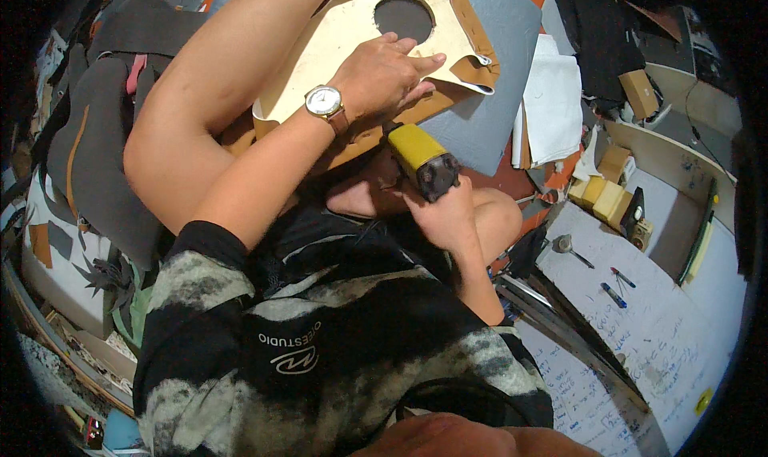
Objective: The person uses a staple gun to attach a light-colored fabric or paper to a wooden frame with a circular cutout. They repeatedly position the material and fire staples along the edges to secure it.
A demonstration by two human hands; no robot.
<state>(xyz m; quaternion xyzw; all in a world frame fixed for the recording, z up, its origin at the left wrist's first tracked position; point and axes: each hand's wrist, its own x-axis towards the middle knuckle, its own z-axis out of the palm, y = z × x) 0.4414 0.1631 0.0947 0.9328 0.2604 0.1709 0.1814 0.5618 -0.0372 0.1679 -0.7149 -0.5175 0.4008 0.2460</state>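
Your left hand (381, 74) lay loosely spread on the cream-coloured, round-holed stiff panel (349, 34), which rested over a flat blue-grey sheet (512, 26); your right hand (445, 217) gripped the yellow-and-black hand tool (418, 149), its far end near the panel's brown, leather-like edging (442, 102). Contact there could not be told. Good work probably called for drawing the edging taut, seating the tool squarely, and placing your left hand clear of its end.
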